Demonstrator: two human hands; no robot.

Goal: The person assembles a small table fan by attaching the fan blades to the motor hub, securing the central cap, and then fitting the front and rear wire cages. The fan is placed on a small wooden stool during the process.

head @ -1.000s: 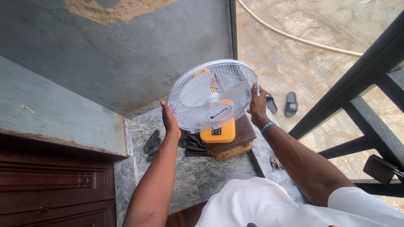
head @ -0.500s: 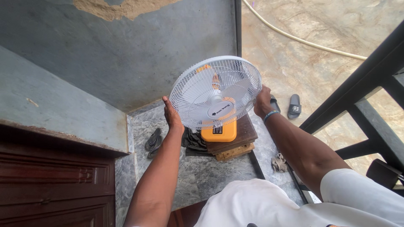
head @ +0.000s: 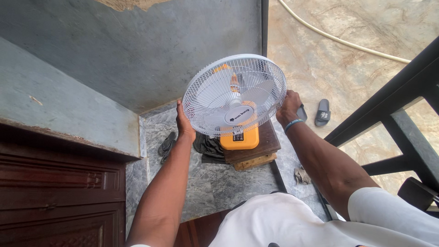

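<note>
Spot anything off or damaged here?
Wall plaster has flaked off at top, bare patch. Fan, held by left hand and right hand, looks intact. Dark cloth lies crumpled beside its stand.

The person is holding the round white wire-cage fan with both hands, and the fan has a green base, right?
Not quite. The base is orange-yellow, not green, as the head view shows. The rest holds: the left hand and the right hand grip opposite sides of the round white wire-cage fan.
</note>
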